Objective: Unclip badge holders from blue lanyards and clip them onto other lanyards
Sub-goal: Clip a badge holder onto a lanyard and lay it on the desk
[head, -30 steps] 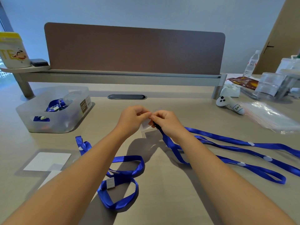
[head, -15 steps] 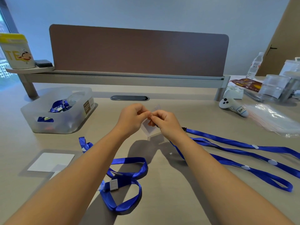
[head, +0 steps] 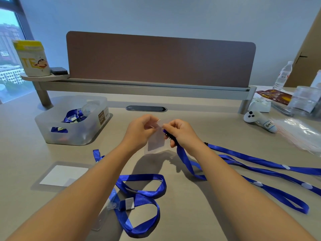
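Observation:
My left hand (head: 140, 130) pinches the top edge of a clear badge holder (head: 156, 141), which hangs above the desk. My right hand (head: 180, 132) grips the black clip end of a blue lanyard (head: 189, 164) right beside the holder's top; the strap trails down onto the desk. Whether the clip grips the holder is hidden by my fingers. Two more blue lanyards (head: 260, 162) stretch to the right. A coiled blue lanyard (head: 140, 200) with a clear holder on it lies near the front.
A translucent bin (head: 69, 136) with lanyards stands at the left. A badge holder with a white card (head: 64, 175) lies in front of it. A white controller (head: 258, 120), plastic bags (head: 302, 133), jars and a bottle crowd the right. A brown divider (head: 159, 60) runs along the back.
Both hands have lifted a little with the holder and lanyard end. The lanyard strap under my right hand has been pulled up off the desk. The camera has tilted and shifted.

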